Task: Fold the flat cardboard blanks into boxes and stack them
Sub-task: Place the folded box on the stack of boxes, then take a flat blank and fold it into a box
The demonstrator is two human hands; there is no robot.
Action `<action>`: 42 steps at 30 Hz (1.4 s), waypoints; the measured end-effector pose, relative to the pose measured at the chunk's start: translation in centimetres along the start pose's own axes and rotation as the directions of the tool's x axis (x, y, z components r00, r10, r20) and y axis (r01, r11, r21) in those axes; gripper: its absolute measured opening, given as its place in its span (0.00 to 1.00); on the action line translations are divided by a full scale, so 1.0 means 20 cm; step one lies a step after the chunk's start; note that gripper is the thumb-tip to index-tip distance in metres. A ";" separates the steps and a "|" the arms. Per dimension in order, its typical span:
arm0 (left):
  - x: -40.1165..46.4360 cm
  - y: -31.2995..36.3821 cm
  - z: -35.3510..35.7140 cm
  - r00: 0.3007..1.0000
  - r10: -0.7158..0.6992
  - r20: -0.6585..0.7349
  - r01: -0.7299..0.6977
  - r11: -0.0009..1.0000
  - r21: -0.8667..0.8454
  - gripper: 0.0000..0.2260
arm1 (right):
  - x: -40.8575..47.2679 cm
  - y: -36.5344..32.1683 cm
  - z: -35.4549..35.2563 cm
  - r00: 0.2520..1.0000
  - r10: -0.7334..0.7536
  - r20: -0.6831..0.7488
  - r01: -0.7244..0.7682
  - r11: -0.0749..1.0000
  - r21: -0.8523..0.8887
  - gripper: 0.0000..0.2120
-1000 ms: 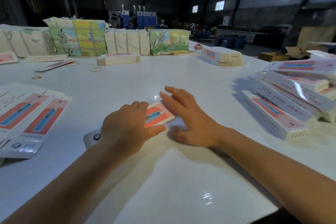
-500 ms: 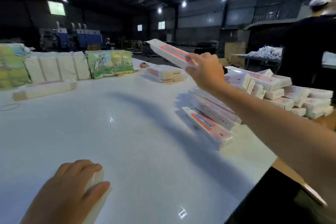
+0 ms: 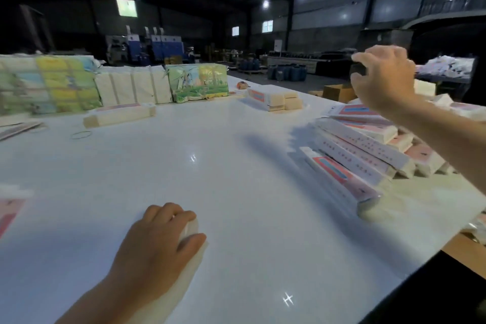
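My left hand (image 3: 157,247) rests low on the white table (image 3: 210,179), its fingers curled over a white box (image 3: 193,231) that lies mostly hidden beneath it. My right hand (image 3: 381,79) hovers in the air at the upper right with loosely spread fingers and holds nothing. Below it lies a leaning pile of folded white boxes with pink and blue panels (image 3: 363,147). A flat blank with a pink panel (image 3: 10,208) shows blurred at the left edge.
Wrapped bundles (image 3: 65,84) line the far side of the table. A single long box (image 3: 118,114), a small stack of boxes (image 3: 273,98) and a rubber band (image 3: 81,134) lie in front of them. An open brown carton (image 3: 339,92) stands beyond the table's right edge.
My right hand lifted a folded box from the table's middle over to the right and now holds nothing above the pile. My left hand stayed on its box.
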State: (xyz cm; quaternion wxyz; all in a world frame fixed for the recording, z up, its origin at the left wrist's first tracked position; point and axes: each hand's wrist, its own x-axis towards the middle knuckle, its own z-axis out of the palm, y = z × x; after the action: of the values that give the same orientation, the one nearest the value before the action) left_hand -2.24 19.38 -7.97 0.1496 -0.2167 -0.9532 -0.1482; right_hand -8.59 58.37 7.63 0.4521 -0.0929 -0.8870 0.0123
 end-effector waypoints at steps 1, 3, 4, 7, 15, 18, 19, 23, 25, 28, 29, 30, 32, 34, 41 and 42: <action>-0.01 0.00 0.01 1.000 -0.002 -0.007 0.002 1.000 0.004 0.27 | -0.03 -0.15 -0.01 0.998 -0.069 0.014 0.067 0.991 0.117 0.16; -0.01 -0.01 0.03 1.000 -0.016 -0.006 0.016 1.000 0.002 0.21 | -0.16 -0.44 -0.01 0.968 -0.234 0.087 0.190 0.915 0.355 0.13; -0.01 -0.01 0.04 1.000 -0.020 -0.014 0.020 1.000 -0.004 0.18 | -0.26 -0.57 0.01 0.934 -0.335 0.128 0.246 0.859 0.450 0.12; -0.02 -0.03 0.06 0.998 -0.027 -0.062 0.026 1.000 -0.018 0.15 | -0.63 -0.88 0.13 0.759 -0.578 0.301 0.321 0.734 0.599 0.12; -0.03 -0.03 0.06 0.999 -0.048 0.008 0.048 0.999 0.019 0.13 | -0.96 -0.99 0.34 0.632 -0.679 0.374 0.283 0.652 0.704 0.11; -0.02 -0.05 0.02 0.992 -0.128 0.015 0.129 0.990 -0.053 0.14 | -0.97 -0.99 0.36 0.645 -0.668 0.371 0.255 0.645 0.720 0.11; -0.01 -0.08 -0.02 0.980 -0.199 -0.006 0.198 0.977 -0.079 0.15 | -0.97 -0.99 0.37 0.650 -0.660 0.377 0.240 0.648 0.723 0.11; 0.04 -0.39 -0.29 0.829 -0.556 -0.062 0.555 0.831 -0.023 0.18 | -0.96 -0.96 0.40 0.646 -0.653 0.395 0.206 0.648 0.733 0.13; 0.00 -0.60 -0.45 0.708 -0.695 -0.124 0.706 0.691 0.154 0.19 | -0.95 -0.96 0.40 0.643 -0.657 0.395 0.201 0.642 0.740 0.13; -0.15 -0.86 -0.60 0.483 -0.865 -0.135 0.839 0.413 0.354 0.33 | -0.96 -0.96 0.39 0.647 -0.657 0.386 0.201 0.636 0.745 0.13; -0.20 -0.93 -0.62 0.412 -0.905 -0.104 0.854 0.344 0.391 0.38 | -0.96 -0.96 0.39 0.648 -0.657 0.386 0.199 0.635 0.746 0.13; -0.23 -0.97 -0.62 0.362 -0.929 -0.081 0.861 0.300 0.411 0.40 | -0.96 -0.96 0.38 0.647 -0.658 0.385 0.200 0.634 0.747 0.13; -0.28 -1.03 -0.61 0.330 -0.942 -0.053 0.878 0.286 0.384 0.41 | -0.97 -0.96 0.38 0.645 -0.664 0.379 0.204 0.627 0.752 0.13; -0.28 -1.05 -0.60 0.316 -0.948 -0.045 0.905 0.287 0.314 0.45 | -0.97 -0.97 0.36 0.646 -0.662 0.379 0.194 0.623 0.758 0.13; -0.18 -0.91 -0.63 0.427 -0.885 -0.185 0.904 0.426 0.048 0.28 | -0.97 -0.98 0.35 0.644 -0.661 0.385 0.204 0.633 0.747 0.10; -0.15 -0.86 -0.63 0.485 -0.849 -0.209 0.869 0.494 0.008 0.23 | -0.97 -0.99 0.35 0.642 -0.660 0.391 0.202 0.637 0.744 0.10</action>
State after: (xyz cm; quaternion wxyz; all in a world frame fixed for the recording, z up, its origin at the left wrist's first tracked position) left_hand -4.66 -0.95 -1.24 0.1513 0.3114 -0.9230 -0.1680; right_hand -6.10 36.00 -9.81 0.1157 0.3074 -0.9167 0.2274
